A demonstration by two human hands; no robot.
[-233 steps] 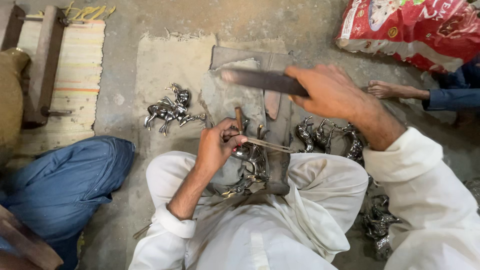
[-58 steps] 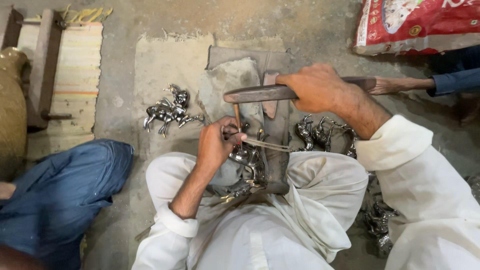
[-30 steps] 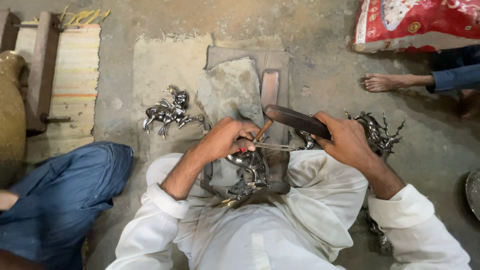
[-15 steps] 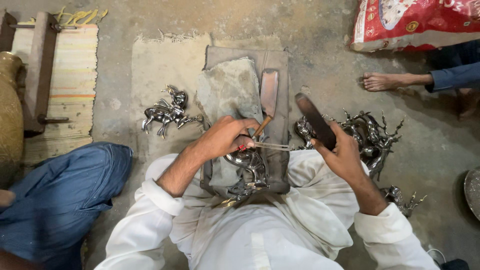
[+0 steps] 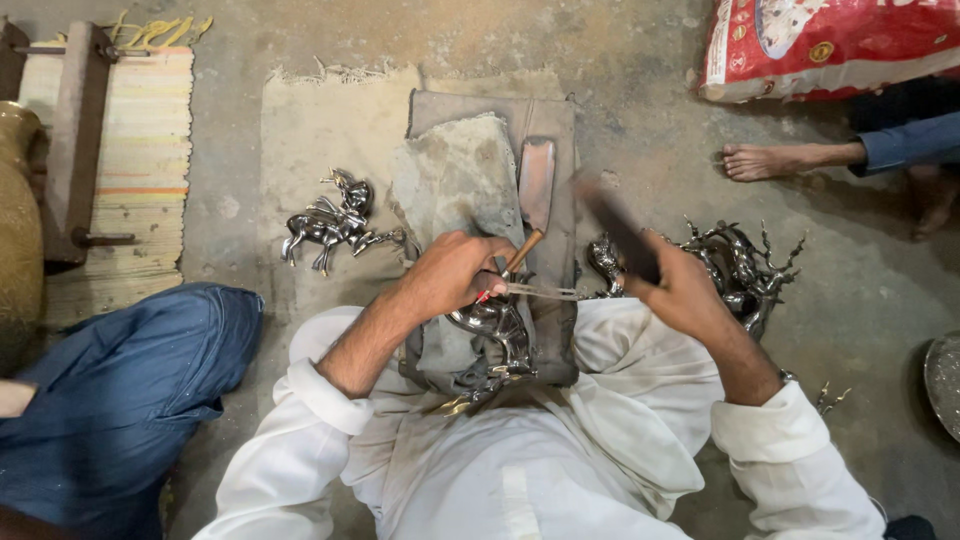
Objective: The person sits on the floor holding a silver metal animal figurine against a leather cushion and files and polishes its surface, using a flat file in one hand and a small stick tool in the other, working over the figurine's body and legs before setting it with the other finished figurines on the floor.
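Observation:
My left hand (image 5: 455, 272) grips a thin chisel-like rod against a shiny metal animal figurine (image 5: 495, 330) resting on a grey cloth pad (image 5: 470, 180) over my lap. My right hand (image 5: 680, 290) is closed around a dark, flat-sided hammer bar (image 5: 620, 230), raised and blurred to the right of the figurine. A second flat tool with a wooden handle (image 5: 535, 190) lies on the pad just beyond my left hand. I wear white clothes.
A finished silver figurine (image 5: 335, 220) lies on the mat to the left. Several more figurines (image 5: 740, 265) are piled at my right. Another person's blue-clad leg (image 5: 110, 400) is at left, a bare foot (image 5: 775, 160) and a red sack (image 5: 830, 45) at upper right.
My right hand with the dark bar has swung from above the figurine out to the right and tilted up. My left hand has stayed on the rod and figurine.

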